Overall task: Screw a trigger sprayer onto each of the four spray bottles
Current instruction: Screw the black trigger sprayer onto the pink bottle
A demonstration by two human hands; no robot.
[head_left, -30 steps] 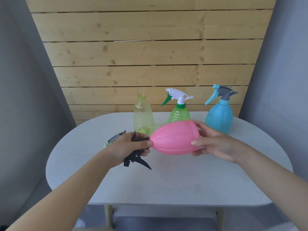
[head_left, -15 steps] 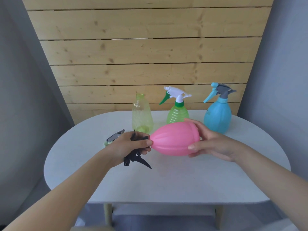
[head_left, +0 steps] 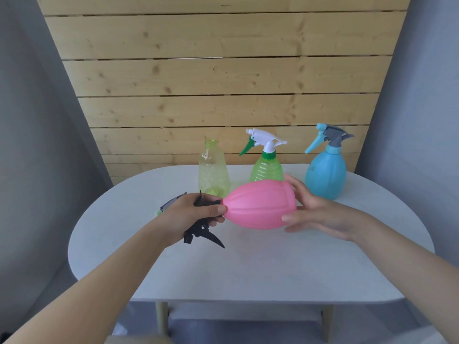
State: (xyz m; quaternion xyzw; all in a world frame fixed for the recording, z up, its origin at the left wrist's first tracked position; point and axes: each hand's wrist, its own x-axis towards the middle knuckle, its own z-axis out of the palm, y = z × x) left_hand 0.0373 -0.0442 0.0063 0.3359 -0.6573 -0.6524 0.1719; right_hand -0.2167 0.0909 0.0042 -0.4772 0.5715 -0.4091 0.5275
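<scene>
Since a second ago my right hand [head_left: 320, 214] re-grips the pink bottle [head_left: 260, 204], held sideways above the surface [head_left: 273, 269]; left hand [head_left: 191, 214] stays clamped on the black sprayer [head_left: 201, 232] at its neck. Mid-twist; third bottle.

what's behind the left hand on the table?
A grey-and-green trigger sprayer lies behind the left hand, only its tip showing. The hand covers the rest.
</scene>
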